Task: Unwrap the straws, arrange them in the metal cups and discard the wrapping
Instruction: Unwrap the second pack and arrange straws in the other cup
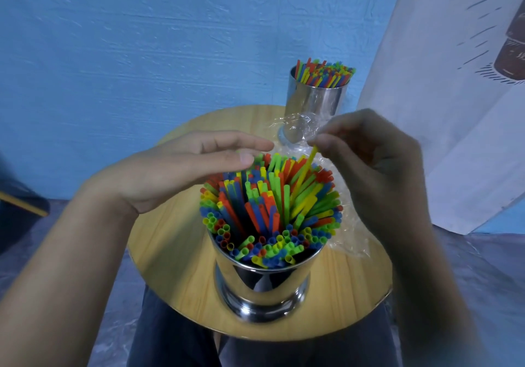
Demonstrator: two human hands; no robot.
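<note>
At the frame's centre, a round wooden table (pixel 159 256) carried the near metal cup (pixel 262 287) crammed with coloured straws (pixel 270 210), clear wrapping (pixel 348 241) lying right of it. Above, the left hand (pixel 181 168) hovered with fingers straight, while the right hand (pixel 366 162) pinched a yellow straw (pixel 308 165). A second straw-filled cup (pixel 315 102) stood upper right.

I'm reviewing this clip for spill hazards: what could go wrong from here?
The near cup is packed and its straws fan outward, so pushing in the yellow straw pinched by the right hand may lever others out. The left hand, open close to the straw tops, could knock the cup. The loose wrapping beside it might slide off the table.
</note>
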